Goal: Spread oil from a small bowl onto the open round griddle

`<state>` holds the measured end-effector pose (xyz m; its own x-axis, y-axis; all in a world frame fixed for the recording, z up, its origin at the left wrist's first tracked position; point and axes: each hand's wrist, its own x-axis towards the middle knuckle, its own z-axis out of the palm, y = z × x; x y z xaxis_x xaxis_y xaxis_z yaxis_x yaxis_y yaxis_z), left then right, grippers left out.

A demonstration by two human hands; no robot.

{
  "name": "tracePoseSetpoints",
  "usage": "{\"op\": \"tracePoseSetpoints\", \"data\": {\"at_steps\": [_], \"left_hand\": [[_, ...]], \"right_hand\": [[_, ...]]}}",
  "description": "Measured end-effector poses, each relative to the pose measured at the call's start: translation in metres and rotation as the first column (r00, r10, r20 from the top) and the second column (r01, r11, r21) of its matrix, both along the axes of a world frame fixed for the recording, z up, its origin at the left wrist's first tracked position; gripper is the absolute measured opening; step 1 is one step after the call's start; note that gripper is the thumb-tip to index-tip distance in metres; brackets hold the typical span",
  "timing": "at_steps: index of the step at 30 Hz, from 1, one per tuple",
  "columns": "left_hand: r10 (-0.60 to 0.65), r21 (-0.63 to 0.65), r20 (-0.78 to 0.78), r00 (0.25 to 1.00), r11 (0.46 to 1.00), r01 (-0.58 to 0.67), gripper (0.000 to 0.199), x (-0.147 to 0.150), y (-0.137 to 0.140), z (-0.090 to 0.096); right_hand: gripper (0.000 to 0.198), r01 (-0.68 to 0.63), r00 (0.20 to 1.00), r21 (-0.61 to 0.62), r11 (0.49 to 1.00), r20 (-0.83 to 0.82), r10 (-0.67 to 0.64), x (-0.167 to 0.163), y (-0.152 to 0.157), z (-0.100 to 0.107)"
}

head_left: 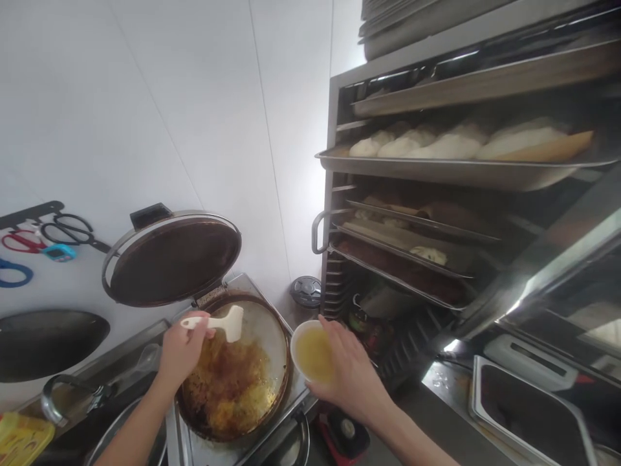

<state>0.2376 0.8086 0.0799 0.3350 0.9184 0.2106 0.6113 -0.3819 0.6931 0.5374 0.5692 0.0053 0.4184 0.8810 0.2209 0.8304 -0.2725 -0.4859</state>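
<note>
My left hand (182,349): gripping white spatula (218,322), blade pointing right over griddle plate (272,330).
My right hand (347,375): cupping bowl (313,353) of yellow liquid just right of plate.

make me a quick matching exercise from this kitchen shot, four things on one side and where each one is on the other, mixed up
Things:
1. spatula
2. bowl
3. scissors
4. dough pieces

Places:
A. hanging on the wall
B. on a tray in the rack
C. in the left hand, over the round griddle
D. in the right hand, beside the griddle

Pairs: 1-C, 2-D, 3-A, 4-B
</note>
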Motion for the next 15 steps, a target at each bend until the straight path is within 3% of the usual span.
{"op": "tracePoseSetpoints", "data": {"at_steps": [2, 6, 11, 15], "left_hand": [[0.092, -0.028, 0.121, 0.988, 0.996, -0.089, 0.039, 0.000, -0.003, 0.021], [0.080, -0.114, 0.307, 0.948, 0.992, -0.047, 0.044, 0.012, -0.013, 0.036], [-0.003, -0.184, 0.243, 0.970, 0.982, 0.049, 0.032, 0.034, -0.013, 0.015], [-0.014, -0.171, 0.193, 0.981, 0.984, 0.047, 0.028, 0.035, -0.009, -0.003]], "right_hand": [[0.120, -0.038, 0.999, -0.045, 0.998, -0.039, 0.037, -0.012, 0.018, 0.004], [0.131, -0.112, 0.990, -0.103, 0.988, -0.099, 0.102, -0.036, 0.053, 0.014], [0.134, -0.184, 0.979, -0.061, 0.981, -0.096, 0.178, -0.059, 0.083, 0.018], [0.135, -0.203, 0.976, -0.054, 0.978, -0.087, 0.197, -0.070, 0.092, 0.017]]}}
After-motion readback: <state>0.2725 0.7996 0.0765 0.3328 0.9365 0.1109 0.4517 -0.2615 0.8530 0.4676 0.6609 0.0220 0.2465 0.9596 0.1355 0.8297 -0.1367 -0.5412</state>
